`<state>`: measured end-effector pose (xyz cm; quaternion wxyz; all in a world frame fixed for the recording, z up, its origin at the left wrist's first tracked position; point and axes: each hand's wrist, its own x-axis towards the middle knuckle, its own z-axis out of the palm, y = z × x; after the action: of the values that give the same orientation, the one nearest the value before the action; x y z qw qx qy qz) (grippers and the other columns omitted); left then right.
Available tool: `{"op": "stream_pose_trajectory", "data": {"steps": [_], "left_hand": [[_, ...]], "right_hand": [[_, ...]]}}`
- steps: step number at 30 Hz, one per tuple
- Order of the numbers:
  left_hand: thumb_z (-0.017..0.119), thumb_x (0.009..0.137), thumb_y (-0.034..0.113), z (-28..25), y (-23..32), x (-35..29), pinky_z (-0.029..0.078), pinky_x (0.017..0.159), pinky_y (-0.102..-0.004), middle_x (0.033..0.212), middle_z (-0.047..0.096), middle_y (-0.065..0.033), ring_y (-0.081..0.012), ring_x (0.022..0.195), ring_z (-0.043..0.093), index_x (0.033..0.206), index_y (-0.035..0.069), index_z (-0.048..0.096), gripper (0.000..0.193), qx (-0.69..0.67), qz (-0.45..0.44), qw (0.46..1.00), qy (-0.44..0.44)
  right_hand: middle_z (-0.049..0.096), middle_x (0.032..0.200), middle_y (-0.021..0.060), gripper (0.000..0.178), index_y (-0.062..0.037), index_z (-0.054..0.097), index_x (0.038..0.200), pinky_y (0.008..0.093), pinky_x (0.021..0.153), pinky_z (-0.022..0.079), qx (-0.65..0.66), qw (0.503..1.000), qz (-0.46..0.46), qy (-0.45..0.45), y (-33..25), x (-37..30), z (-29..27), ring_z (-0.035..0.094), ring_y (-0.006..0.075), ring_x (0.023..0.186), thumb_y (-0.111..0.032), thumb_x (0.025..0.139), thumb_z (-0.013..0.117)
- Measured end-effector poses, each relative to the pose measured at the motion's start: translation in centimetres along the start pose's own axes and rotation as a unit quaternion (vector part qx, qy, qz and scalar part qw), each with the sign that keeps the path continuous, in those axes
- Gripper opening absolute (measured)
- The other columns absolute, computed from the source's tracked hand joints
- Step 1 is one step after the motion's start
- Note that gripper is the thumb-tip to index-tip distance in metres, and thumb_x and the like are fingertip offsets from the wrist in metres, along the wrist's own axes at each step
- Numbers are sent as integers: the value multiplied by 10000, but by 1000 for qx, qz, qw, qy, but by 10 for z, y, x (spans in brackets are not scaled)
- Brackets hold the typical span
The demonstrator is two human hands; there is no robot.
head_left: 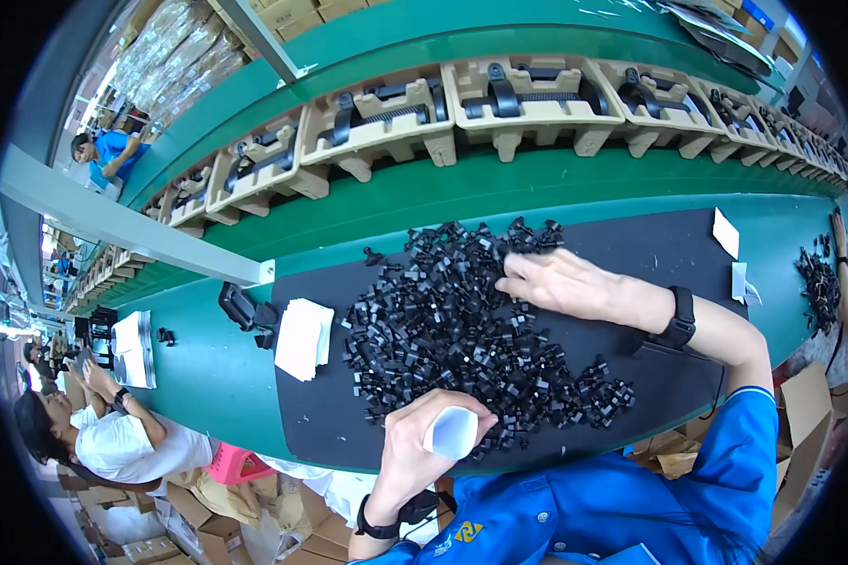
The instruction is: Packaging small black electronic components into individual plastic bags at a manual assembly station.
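A large heap of small black plastic parts (452, 330) covers the middle of a black mat (669, 282). My left hand (410, 438), low at the heap's near edge, is closed round a white paper (452, 433) rolled into a tube, its mouth facing up. My right hand (565, 282) reaches across from the right to the heap's far right side. Its fingertips touch or hover just over the parts; motion smears them, and whether they hold one cannot be made out. A stack of white paper sheets (303, 339) lies left of the heap.
Beyond the mat, a green conveyor (537, 184) carries cardboard trays (537, 94) with black parts. A grey metal post (132, 217) slants in at left. Black devices (243, 306) lie near the paper stack. Another person (113, 433) sits at left; a smaller black pile (817, 282) lies far right.
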<state>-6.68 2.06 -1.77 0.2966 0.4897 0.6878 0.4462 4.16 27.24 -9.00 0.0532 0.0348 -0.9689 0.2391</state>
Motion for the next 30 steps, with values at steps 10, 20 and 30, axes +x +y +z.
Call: {"op": "stream_pose_trajectory", "data": {"steps": [10, 20, 30], "left_hand": [[757, 689, 54, 3, 5, -5, 536, 622, -303, 844, 673, -87, -236, 740, 668, 878, 60, 674, 206, 52, 4, 998, -15], [748, 665, 38, 29, 15, -13, 544, 653, -318, 873, 665, -94, -257, 765, 669, 922, 54, 662, 272, 36, 65, 995, -68], [726, 693, 3, 25, 26, -10, 540, 666, -244, 929, 701, -101, -163, 784, 687, 999, 12, 689, 308, 28, 37, 999, -9]], "right_hand": [[609, 908, 98, 270, -3, 612, 1081, 284, 520, 503, 152, 961, -132, 191, -119, -29, -77, 624, 200, 720, -70, 820, 592], [575, 730, 82, 347, 40, 545, 1094, 282, 403, 448, -63, 990, -53, -111, -171, -56, -89, 616, 182, 548, -77, 769, 563], [630, 716, 111, 414, 48, 518, 1183, 335, 401, 459, 29, 978, 35, -203, -153, -47, -90, 596, 257, 473, -96, 801, 586]]}}
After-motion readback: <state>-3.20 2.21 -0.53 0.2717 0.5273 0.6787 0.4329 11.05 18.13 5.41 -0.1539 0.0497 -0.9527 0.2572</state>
